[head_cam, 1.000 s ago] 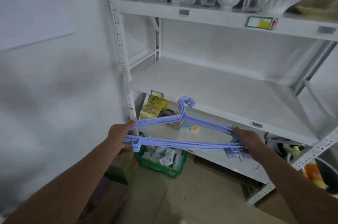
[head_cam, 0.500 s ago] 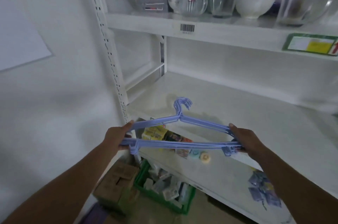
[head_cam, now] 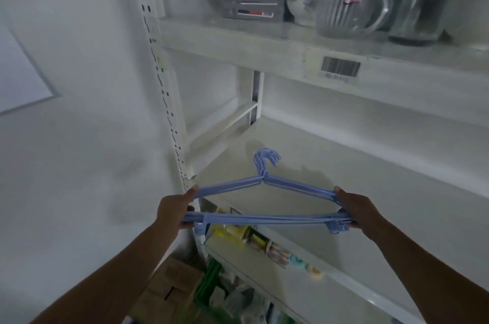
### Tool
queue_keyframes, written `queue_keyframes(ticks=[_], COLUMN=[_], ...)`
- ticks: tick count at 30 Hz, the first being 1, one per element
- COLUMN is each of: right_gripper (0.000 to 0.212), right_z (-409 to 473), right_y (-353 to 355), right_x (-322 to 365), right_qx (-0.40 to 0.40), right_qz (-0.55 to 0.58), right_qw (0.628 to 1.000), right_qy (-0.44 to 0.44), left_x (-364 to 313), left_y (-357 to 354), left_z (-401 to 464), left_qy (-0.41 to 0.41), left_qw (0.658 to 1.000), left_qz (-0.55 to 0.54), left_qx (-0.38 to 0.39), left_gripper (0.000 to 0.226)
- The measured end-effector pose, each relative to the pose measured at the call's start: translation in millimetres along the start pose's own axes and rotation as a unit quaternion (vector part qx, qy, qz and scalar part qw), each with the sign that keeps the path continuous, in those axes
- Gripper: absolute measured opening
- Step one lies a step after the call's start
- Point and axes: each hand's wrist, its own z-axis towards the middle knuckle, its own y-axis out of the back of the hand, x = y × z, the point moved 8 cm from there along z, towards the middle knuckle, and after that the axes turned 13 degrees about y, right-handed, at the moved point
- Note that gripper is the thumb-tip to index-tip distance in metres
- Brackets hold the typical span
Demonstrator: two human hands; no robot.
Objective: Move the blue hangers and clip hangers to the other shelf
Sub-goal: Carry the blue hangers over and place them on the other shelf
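A stack of blue hangers (head_cam: 264, 218) is held flat in front of me, hooks pointing away over the middle shelf (head_cam: 357, 173) of the white rack. My left hand (head_cam: 173, 208) grips the stack's left end, thumb on top. At the right end my right hand (head_cam: 353, 207) grips the hangers in the same way. The stack hovers at the shelf's front edge, slightly above it. No clip hangers show.
The top shelf (head_cam: 264, 43) carries a glass jug (head_cam: 349, 3), a cup, a grey box and more glassware. Small packets (head_cam: 238, 233) lie on the lower shelf. A green crate (head_cam: 209, 284) and cardboard boxes (head_cam: 169, 289) stand on the floor. The perforated upright (head_cam: 169, 112) stands left.
The view has moved closer and upward, and my hands have carried the hanger stack up from below the middle shelf to its front edge. Both grips are unchanged.
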Motion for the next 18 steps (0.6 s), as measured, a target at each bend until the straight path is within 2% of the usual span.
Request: queue_keyframes(ticks=[5,8,18], right_gripper=[0.043,0.040,0.044], right_z=[49,74,136], right_y=[-21,-28,-63], right_x=[29,37,16], right_qx=[-0.016,-0.018,0.044], right_qz=[-0.007,-0.010,-0.082], right_qw=[1.000,1.000,0.996], right_qy=[0.002,0.002,-0.013], left_x=[-46,-61,-18], left_y=[-11,-18,-27], left_z=[44,61,92], left_qy=[-0.008,-0.020,0.006], left_qw=[1.000,1.000,0.998], left_qz=[0.018,0.006,-0.024], left_qx=[-0.001,-0.005,-0.052], left_gripper=[0.060,0.053,0.049])
